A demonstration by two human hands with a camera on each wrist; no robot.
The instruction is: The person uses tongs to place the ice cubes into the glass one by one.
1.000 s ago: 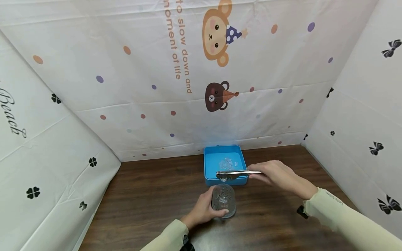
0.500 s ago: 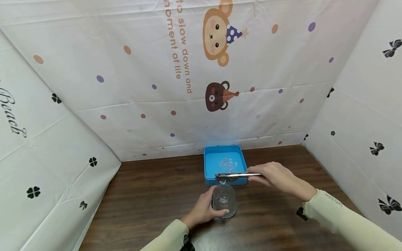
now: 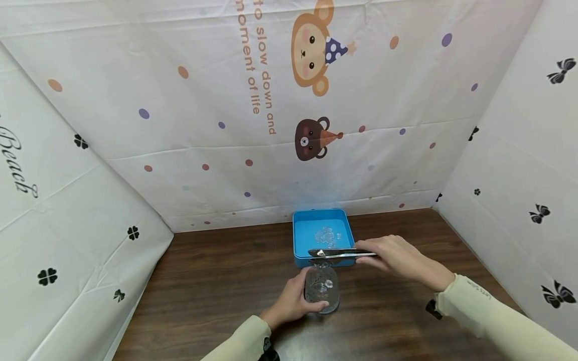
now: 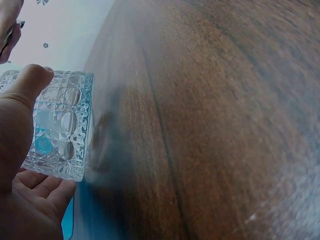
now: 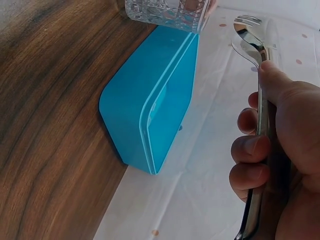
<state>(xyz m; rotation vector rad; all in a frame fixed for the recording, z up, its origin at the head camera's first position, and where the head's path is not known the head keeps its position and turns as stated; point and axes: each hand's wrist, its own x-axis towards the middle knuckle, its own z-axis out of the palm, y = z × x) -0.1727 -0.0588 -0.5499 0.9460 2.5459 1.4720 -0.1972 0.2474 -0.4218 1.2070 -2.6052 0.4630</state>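
Upright on the table stands a clear cut-glass tumbler point(image 3: 321, 301), with small clear pieces point(image 3: 323, 287) inside. My left hand point(image 3: 291, 301) grips its side, thumb toward me, fingers around the far side. My right hand point(image 3: 393, 254) holds metal serving tongs point(image 3: 347, 255) over the tumbler's rim. One tong end is a spoon, the other is forked, as the right wrist view shows. The tong arms are spread slightly, and a clear bit shows at their tips. Whether that bit is held or clings there is hard to tell.
Behind the tumbler sits a blue square box point(image 3: 299, 260) without a lid. More small clear pieces point(image 3: 326, 235) lie on its floor. The brown wooden table point(image 3: 217, 281) meets printed white cloth walls point(image 3: 226, 100) at the back and sides.
The tong arms have parted over the tumbler, and a clear piece now shows higher in the glass. My right hand has dipped very slightly. The left hand keeps its place.
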